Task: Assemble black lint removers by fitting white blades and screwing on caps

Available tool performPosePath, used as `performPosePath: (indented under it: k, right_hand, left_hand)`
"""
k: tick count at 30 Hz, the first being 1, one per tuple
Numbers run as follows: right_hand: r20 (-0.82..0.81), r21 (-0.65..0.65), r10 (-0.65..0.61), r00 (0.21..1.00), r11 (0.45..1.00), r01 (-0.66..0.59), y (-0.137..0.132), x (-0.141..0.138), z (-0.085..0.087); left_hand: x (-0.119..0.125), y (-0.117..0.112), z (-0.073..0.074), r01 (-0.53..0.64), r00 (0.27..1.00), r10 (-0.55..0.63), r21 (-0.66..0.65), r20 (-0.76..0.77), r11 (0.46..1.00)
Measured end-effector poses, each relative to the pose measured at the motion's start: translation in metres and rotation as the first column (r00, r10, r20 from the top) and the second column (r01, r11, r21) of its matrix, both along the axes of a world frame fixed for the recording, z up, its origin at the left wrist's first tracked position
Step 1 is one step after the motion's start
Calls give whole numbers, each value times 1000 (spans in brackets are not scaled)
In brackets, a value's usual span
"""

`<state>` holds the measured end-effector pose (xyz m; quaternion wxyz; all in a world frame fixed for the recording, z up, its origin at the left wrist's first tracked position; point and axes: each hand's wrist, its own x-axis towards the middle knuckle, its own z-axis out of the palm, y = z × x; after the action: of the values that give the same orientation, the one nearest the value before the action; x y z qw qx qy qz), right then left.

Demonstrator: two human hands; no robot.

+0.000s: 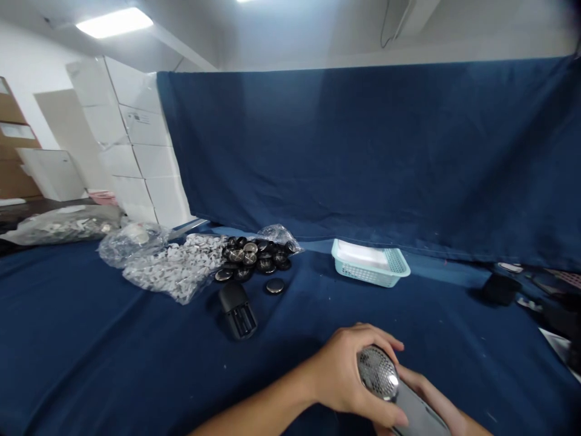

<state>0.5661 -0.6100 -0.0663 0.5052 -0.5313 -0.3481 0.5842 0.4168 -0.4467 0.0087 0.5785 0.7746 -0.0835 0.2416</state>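
Observation:
Low at the right of the head view, I hold a grey fabric shaver (420,415) with a round, perforated metal head (377,370). My left hand (342,372) curves around that head, with the thumb on the near side and the fingers over the far side. Partly hidden behind the shaver, my right hand (431,393) grips its grey body from the right. Further left on the cloth lies a dark handheld device (238,312) with an uncovered, slotted compartment. A round black cap with a silvery face (275,286) lies near it.
Several round black-and-metal caps (249,257) are heaped beside a clear bag of small whitish parts (181,266). A light-blue basket (370,280) holds something white. Behind hangs a dark blue curtain (340,151). White boxes (149,157) are stacked at left; a black object (500,289) lies right.

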Motion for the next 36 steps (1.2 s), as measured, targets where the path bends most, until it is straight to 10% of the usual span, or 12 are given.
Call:
performPosePath:
  k: [6, 8, 11, 15, 21, 27, 36]
  right_hand:
    - [-389, -31, -54, 920, 998, 46, 45, -25, 18]
    - [-385, -3, -101, 917, 994, 109, 56, -29, 31]
    - [-306, 52, -155, 939, 982, 179, 80, -34, 49]
    - [-270, 73, -137, 953, 984, 162, 133, -48, 64]
    - [-202, 48, -165, 965, 983, 178, 205, -79, 58]
    - [-96, 81, -334, 938, 936, 342, 223, -86, 39]
    - [52, 157, -629, 776, 772, 616, 213, -35, 26]
  left_hand:
    - [-32, 43, 11, -257, 966, 251, 137, 59, 957]
    - [-57, 71, 12, -564, 824, 530, 186, 202, 805]
    - [-98, 119, 4, -910, 415, 869, 109, 268, 401]
    - [-140, 173, -17, -960, 270, 958, 101, 94, 260]
    - [-155, 188, -37, -900, 395, 889, 95, -230, 425]
    - [-153, 176, -37, -832, 548, 778, -108, -305, 544]
    - [-152, 173, -20, -514, 805, 568, -682, -173, 520]
